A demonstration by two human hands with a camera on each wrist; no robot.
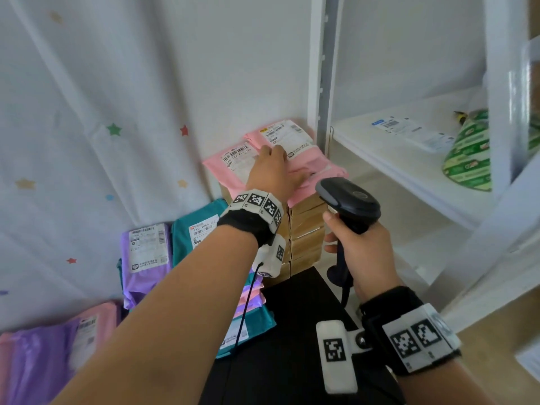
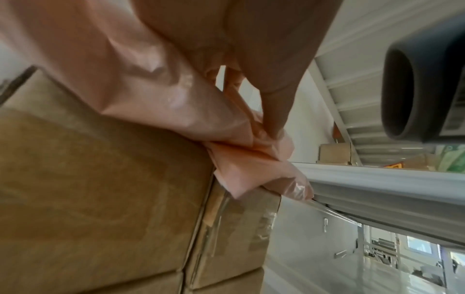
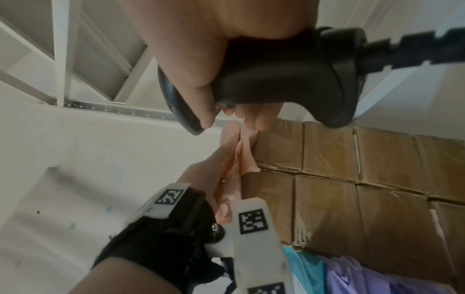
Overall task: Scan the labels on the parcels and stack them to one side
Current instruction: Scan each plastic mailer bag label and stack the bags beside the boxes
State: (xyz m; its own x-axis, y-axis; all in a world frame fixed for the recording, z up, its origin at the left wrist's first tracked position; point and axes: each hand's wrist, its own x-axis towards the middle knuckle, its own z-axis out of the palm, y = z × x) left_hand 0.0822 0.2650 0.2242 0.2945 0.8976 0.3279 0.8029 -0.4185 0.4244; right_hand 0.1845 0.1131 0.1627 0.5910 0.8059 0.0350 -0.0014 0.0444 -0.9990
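Parcel label (image 1: 237,154) digits blurred, scanner (image 1: 349,201) near

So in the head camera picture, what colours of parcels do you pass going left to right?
Purple parcel → teal parcel → pink parcels under the left hand → green-patterned parcel on the white shelf.

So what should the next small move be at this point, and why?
Probably swing the scanner in the right hand toward the label on the pink parcel. The left hand lies on that parcel atop the cardboard boxes, and the label faces up.
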